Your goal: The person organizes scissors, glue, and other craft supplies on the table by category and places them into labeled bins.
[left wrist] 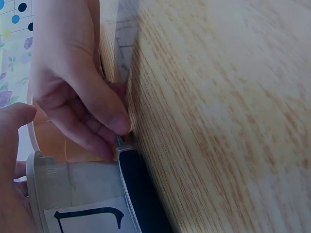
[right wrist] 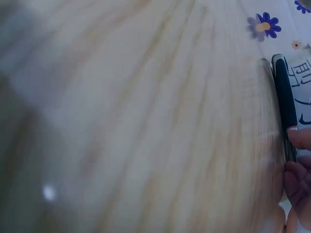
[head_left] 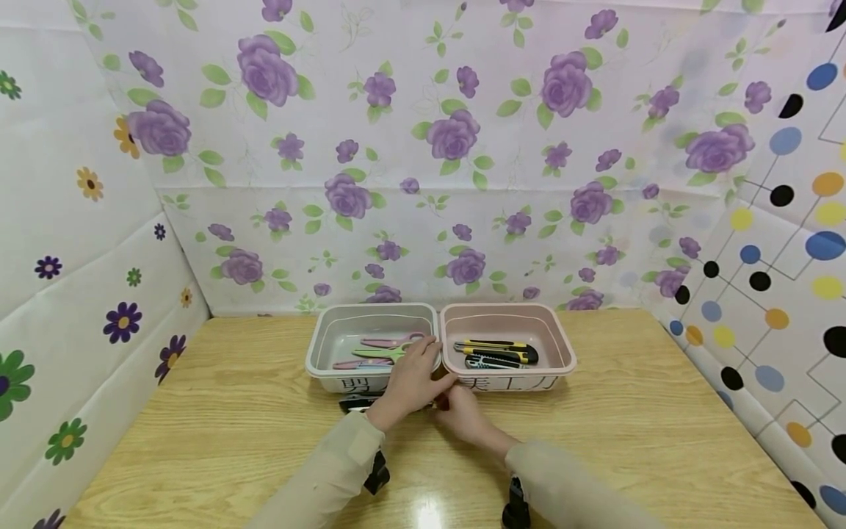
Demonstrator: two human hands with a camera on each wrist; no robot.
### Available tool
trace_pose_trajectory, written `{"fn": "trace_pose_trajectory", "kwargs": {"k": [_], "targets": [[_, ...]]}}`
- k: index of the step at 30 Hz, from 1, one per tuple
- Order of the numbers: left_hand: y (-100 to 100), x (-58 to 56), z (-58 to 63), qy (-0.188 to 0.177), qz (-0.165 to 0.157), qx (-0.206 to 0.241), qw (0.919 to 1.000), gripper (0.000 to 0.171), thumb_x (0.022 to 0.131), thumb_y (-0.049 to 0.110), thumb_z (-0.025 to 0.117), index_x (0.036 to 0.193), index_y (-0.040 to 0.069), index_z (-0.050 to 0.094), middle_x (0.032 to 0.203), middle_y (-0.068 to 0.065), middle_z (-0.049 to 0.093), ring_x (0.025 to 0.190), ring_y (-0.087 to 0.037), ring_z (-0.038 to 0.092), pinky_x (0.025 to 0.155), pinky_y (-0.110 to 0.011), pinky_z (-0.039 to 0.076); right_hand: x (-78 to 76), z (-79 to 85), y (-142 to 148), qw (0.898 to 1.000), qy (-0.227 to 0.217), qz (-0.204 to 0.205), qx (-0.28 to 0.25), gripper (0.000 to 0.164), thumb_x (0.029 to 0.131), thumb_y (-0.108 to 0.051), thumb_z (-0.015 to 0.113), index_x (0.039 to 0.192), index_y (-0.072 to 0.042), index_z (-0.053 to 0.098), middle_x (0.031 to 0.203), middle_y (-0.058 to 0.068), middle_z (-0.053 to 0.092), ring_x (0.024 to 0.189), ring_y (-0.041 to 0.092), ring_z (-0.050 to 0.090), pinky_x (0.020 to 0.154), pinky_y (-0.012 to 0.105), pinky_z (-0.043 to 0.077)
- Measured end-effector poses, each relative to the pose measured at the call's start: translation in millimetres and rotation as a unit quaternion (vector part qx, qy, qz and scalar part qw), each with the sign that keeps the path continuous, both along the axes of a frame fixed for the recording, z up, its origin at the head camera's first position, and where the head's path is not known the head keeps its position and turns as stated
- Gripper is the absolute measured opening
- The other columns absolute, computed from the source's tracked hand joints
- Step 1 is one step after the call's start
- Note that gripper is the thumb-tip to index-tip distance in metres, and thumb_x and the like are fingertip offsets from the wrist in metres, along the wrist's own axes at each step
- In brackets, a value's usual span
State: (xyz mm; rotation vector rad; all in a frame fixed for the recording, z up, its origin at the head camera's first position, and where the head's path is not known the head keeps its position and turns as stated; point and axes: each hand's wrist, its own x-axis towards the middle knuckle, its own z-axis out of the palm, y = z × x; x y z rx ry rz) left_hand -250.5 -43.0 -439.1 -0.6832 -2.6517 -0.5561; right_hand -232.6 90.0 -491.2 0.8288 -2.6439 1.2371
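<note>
Two bins stand side by side, a grey bin (head_left: 317, 353) with several scissors (head_left: 380, 353) and a pink bin (head_left: 565, 345) with several utility knives (head_left: 499, 354). A long black-handled tool (head_left: 355, 402) with silvery edges lies along the front of the grey bin; its other end is hidden by the hands. My right hand (head_left: 463, 417) pinches this tool near its narrow metal part between thumb and fingers, low in front of the bins. My left hand (head_left: 411, 380) rests over the rims where the bins meet, its thumb extended towards the right hand.
Both bins carry labels with black characters on their fronts. The wooden table (head_left: 218, 441) reaches back to a flowered cloth wall (head_left: 396, 147), with patterned cloths on both sides. Black straps with devices (head_left: 378, 474) hang at the wrists.
</note>
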Motion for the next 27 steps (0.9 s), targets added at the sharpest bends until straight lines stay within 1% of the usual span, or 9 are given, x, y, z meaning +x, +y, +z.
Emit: {"fn": "trace_pose_trajectory", "kwargs": {"k": [4, 6, 7, 10, 14, 15, 18, 21, 27], "targets": [[0, 1.3, 1.0, 0.0, -0.004, 0.001, 1.0, 0.056, 0.082, 0.041, 0.063, 0.122, 0.003, 0.053, 0.128, -0.013, 0.048, 0.12, -0.027, 0.044, 0.093, -0.041, 0.042, -0.1, -1.6, -4, 0.999, 0.036, -0.014, 0.015, 0.027, 0.076, -0.002, 0.068, 0.102, -0.003, 0.06, 0.088, 0.006, 0.062, 0.078, 0.015, 0.057, 0.067, 0.027, 0.048], [0, 1.4, 1.0, 0.0, -0.006, 0.002, 1.0, 0.056, 0.082, 0.041, 0.063, 0.122, 0.003, 0.053, 0.128, -0.013, 0.048, 0.12, -0.028, 0.044, 0.093, -0.041, 0.042, -0.2, -1.6, -3, 0.999, 0.037, -0.007, 0.01, 0.031, 0.078, -0.003, 0.068, 0.108, -0.003, 0.059, 0.099, 0.007, 0.063, 0.09, 0.017, 0.058, 0.076, 0.03, 0.048], [0, 1.3, 1.1, -0.001, -0.006, 0.003, 1.0, 0.056, 0.082, 0.041, 0.063, 0.122, 0.003, 0.053, 0.128, -0.013, 0.048, 0.12, -0.028, 0.044, 0.092, -0.041, 0.042, -0.4, -1.9, -2, 0.999, 0.034, -0.002, 0.007, 0.032, 0.078, -0.003, 0.067, 0.108, -0.003, 0.059, 0.1, 0.007, 0.063, 0.091, 0.018, 0.059, 0.076, 0.03, 0.048], [0, 1.1, 1.1, -0.004, -0.007, 0.008, 0.9999, 0.056, 0.082, 0.041, 0.063, 0.122, 0.003, 0.053, 0.128, -0.013, 0.048, 0.12, -0.027, 0.044, 0.093, -0.042, 0.042, -0.1, -1.6, 2, 1.0, 0.017, 0.011, -0.002, 0.026, 0.076, -0.002, 0.069, 0.102, -0.005, 0.063, 0.093, 0.004, 0.065, 0.082, 0.013, 0.059, 0.071, 0.026, 0.049], [-1, 1.0, 1.8, -0.009, -0.006, 0.009, 0.9999, 0.056, 0.082, 0.042, 0.063, 0.122, 0.003, 0.053, 0.129, -0.013, 0.048, 0.12, -0.027, 0.043, 0.094, -0.042, 0.041, 2.9, -0.8, 11, 1.0, 0.021, 0.02, 0.004, 0.013, 0.073, -0.002, 0.072, 0.085, -0.005, 0.067, 0.077, 0.003, 0.064, 0.066, 0.007, 0.053, 0.059, 0.021, 0.045], [-1, 1.1, 2.0, -0.01, -0.005, 0.008, 0.9999, 0.056, 0.082, 0.042, 0.063, 0.122, 0.003, 0.053, 0.129, -0.013, 0.048, 0.121, -0.027, 0.043, 0.094, -0.042, 0.041, 4.3, -0.2, 14, 0.999, 0.024, 0.021, 0.006, 0.012, 0.072, -0.002, 0.072, 0.083, -0.004, 0.067, 0.075, 0.003, 0.063, 0.064, 0.007, 0.052, 0.057, 0.021, 0.045], [-2, 1.7, 2.6, -0.012, -0.005, 0.005, 0.9999, 0.058, 0.082, 0.043, 0.063, 0.123, 0.003, 0.053, 0.129, -0.013, 0.048, 0.121, -0.028, 0.043, 0.094, -0.042, 0.041, 9.6, 1.1, 23, 1.0, 0.02, 0.022, 0.008, 0.01, 0.073, -0.002, 0.072, 0.082, -0.001, 0.067, 0.077, 0.005, 0.061, 0.065, 0.007, 0.052, 0.057, 0.02, 0.045], [-2, 2.4, 3.2, -0.013, -0.005, 0.005, 0.9999, 0.06, 0.081, 0.044, 0.064, 0.123, 0.003, 0.052, 0.13, -0.013, 0.047, 0.121, -0.028, 0.042, 0.094, -0.042, 0.041, 14.6, 2.6, 33, 1.0, 0.007, 0.022, 0.005, 0.013, 0.073, -0.002, 0.072, 0.085, 0.0, 0.067, 0.079, 0.005, 0.059, 0.067, 0.009, 0.052, 0.058, 0.02, 0.045], [-1, 2.7, 3.1, -0.012, -0.003, 0.005, 0.9999, 0.059, 0.081, 0.044, 0.064, 0.122, 0.003, 0.053, 0.128, -0.013, 0.048, 0.119, -0.027, 0.045, 0.091, -0.041, 0.043, 22.0, 3.7, 56, 1.0, -0.01, 0.017, 0.004, 0.015, 0.073, -0.003, 0.072, 0.087, -0.001, 0.067, 0.078, 0.001, 0.056, 0.068, 0.008, 0.051, 0.059, 0.02, 0.046]]}}
